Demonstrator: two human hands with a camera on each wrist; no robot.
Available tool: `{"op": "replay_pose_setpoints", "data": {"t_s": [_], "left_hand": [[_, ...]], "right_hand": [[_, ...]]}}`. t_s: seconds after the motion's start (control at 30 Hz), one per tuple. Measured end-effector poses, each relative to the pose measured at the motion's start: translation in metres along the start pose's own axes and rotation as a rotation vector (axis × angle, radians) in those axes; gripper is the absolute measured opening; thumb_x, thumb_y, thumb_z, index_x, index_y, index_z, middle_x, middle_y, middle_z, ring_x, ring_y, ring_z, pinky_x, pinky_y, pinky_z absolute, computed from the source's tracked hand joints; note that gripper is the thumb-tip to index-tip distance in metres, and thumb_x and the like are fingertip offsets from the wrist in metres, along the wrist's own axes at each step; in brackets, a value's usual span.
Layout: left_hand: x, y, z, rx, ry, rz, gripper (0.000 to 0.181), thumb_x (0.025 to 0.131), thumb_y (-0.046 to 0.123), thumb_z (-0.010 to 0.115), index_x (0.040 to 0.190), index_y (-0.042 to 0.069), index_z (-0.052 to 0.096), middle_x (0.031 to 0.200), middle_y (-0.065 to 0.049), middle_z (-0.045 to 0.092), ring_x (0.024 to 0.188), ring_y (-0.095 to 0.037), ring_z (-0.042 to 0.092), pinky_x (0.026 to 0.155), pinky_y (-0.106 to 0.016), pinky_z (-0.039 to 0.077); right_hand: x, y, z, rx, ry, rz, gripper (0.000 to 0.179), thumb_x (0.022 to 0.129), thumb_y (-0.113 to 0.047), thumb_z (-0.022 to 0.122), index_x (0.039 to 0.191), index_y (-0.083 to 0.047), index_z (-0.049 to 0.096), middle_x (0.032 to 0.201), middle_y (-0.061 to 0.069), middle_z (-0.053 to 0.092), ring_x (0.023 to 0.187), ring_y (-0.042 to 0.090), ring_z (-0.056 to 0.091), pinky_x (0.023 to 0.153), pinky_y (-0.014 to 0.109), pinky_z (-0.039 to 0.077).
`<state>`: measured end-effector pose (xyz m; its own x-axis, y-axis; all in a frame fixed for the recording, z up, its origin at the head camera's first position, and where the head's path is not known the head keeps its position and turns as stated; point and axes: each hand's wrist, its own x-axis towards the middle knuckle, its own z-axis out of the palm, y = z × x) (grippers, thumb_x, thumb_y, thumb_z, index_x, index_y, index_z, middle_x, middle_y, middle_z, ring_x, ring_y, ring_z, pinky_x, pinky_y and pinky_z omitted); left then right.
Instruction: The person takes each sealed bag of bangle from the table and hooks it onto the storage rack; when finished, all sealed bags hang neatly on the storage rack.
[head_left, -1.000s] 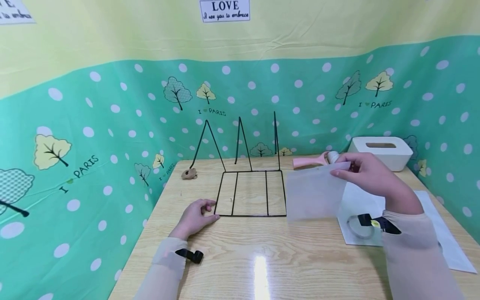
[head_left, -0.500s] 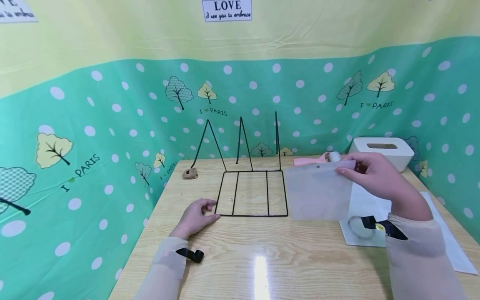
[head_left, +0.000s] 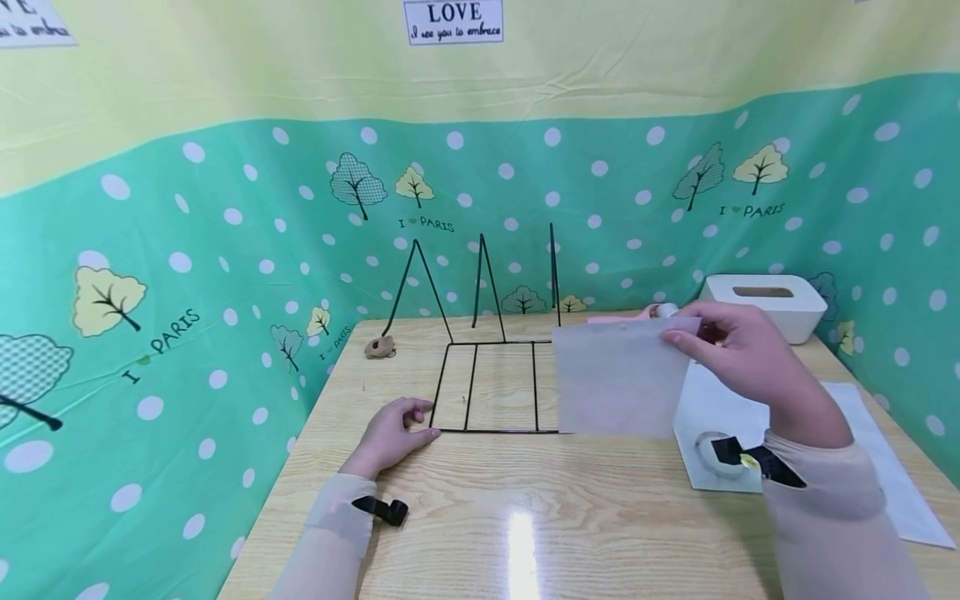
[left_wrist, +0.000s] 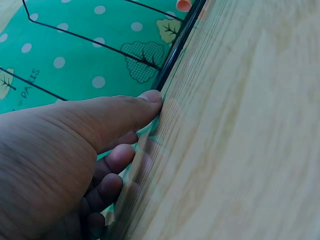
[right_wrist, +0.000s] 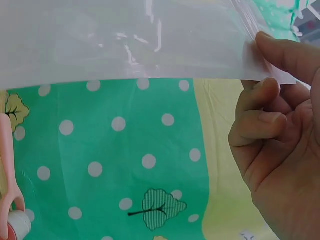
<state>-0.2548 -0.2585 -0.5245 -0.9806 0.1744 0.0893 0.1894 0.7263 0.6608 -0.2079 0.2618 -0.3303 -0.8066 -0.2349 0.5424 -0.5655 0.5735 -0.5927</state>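
Observation:
A black wire rack (head_left: 476, 387) with several upright wire prongs stands on the wooden table. At its front left corner my left hand (head_left: 392, 433) holds the frame, thumb on the front wire and fingers by the side wire. In the left wrist view, the left thumb (left_wrist: 132, 110) presses the dark wire and the other fingers curl below. My right hand (head_left: 738, 350) pinches the right end of a frosted plastic zip bag (head_left: 618, 379) between thumb and fingers. Upright and flat, the bag overlaps the rack's right side in the head view, hiding that part.
Behind the bag lies a roller with a pink handle (right_wrist: 7, 155) and white roll (right_wrist: 19, 225). A white tissue box (head_left: 765, 304) stands at the back right. White sheets (head_left: 862, 450) lie under the right forearm. A small brown lump (head_left: 379, 347) sits by the rack's left prong.
After shifting slightly right, the plastic bag has moved left with my right hand and now covers the rack's right side. My left hand has stayed at the rack's corner.

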Motion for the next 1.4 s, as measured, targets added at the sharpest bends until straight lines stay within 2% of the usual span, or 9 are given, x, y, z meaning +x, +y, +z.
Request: {"op": "replay_pose_setpoints", "data": {"t_s": [0.1,0.33,0.63,0.9,1.0,1.13,1.23,1.4], "left_hand": [[-0.001,0.000,-0.001,0.001,0.000,-0.004,0.046,0.087,0.032,0.089,0.127,0.017,0.073,0.097,0.006,0.061,0.086,-0.016,0.053,0.078,-0.036,0.043],[-0.002,0.002,-0.003,-0.007,-0.003,-0.002,0.045,0.087,0.032,0.089,0.127,0.016,0.073,0.098,0.005,0.062,0.086,-0.015,0.053,0.078,-0.035,0.043],[-0.002,0.000,-0.004,-0.021,-0.001,0.005,0.045,0.087,0.031,0.089,0.127,0.016,0.072,0.099,0.004,0.061,0.088,-0.017,0.053,0.080,-0.037,0.043],[-0.004,0.001,-0.007,-0.068,-0.034,0.009,0.057,0.087,0.036,0.088,0.137,0.017,0.068,0.110,0.001,0.063,0.096,-0.018,0.056,0.085,-0.038,0.047],[-0.006,0.005,-0.009,-0.121,-0.042,0.045,0.061,0.087,0.038,0.088,0.139,0.016,0.066,0.116,-0.002,0.064,0.101,-0.020,0.059,0.089,-0.043,0.049],[-0.008,0.010,-0.009,-0.181,-0.052,0.125,0.063,0.087,0.037,0.088,0.141,0.014,0.065,0.124,-0.005,0.064,0.107,-0.023,0.060,0.092,-0.046,0.049],[-0.008,0.013,-0.007,-0.202,-0.059,0.180,0.061,0.088,0.034,0.088,0.140,0.013,0.065,0.125,-0.007,0.065,0.107,-0.025,0.060,0.088,-0.046,0.048],[-0.008,0.017,-0.003,-0.229,-0.068,0.244,0.055,0.089,0.029,0.088,0.136,0.011,0.068,0.120,-0.010,0.067,0.105,-0.027,0.061,0.082,-0.045,0.047]], "right_hand": [[0.002,-0.002,0.006,0.017,0.006,-0.023,0.010,0.095,-0.003,0.077,0.097,-0.013,0.075,0.077,0.000,0.060,0.068,0.016,0.051,0.057,0.026,0.042],[0.004,-0.010,0.016,0.033,0.015,-0.012,0.004,0.096,-0.007,0.078,0.097,-0.006,0.074,0.078,0.001,0.059,0.069,0.017,0.051,0.056,0.026,0.042],[0.010,-0.014,0.031,0.099,0.018,-0.092,0.005,0.094,-0.002,0.078,0.095,-0.007,0.076,0.083,-0.001,0.065,0.064,0.015,0.052,0.055,0.025,0.043],[0.014,-0.020,0.044,0.138,-0.002,-0.082,0.007,0.094,-0.001,0.078,0.095,-0.008,0.075,0.079,0.001,0.060,0.063,0.017,0.051,0.054,0.027,0.041],[0.016,-0.022,0.050,0.152,-0.003,-0.089,0.008,0.093,-0.001,0.078,0.096,-0.008,0.075,0.077,0.002,0.058,0.062,0.018,0.050,0.053,0.028,0.040],[0.018,-0.026,0.058,0.176,-0.006,-0.088,0.012,0.092,0.000,0.079,0.094,-0.011,0.075,0.075,0.001,0.058,0.062,0.018,0.050,0.053,0.028,0.041],[0.020,-0.029,0.065,0.188,-0.006,-0.085,0.010,0.092,-0.001,0.079,0.098,-0.009,0.077,0.073,0.000,0.060,0.060,0.018,0.050,0.052,0.027,0.041],[0.022,-0.035,0.074,0.205,0.001,-0.075,0.018,0.093,-0.002,0.079,0.110,-0.008,0.079,0.074,0.000,0.065,0.060,0.017,0.053,0.051,0.026,0.042]]}}
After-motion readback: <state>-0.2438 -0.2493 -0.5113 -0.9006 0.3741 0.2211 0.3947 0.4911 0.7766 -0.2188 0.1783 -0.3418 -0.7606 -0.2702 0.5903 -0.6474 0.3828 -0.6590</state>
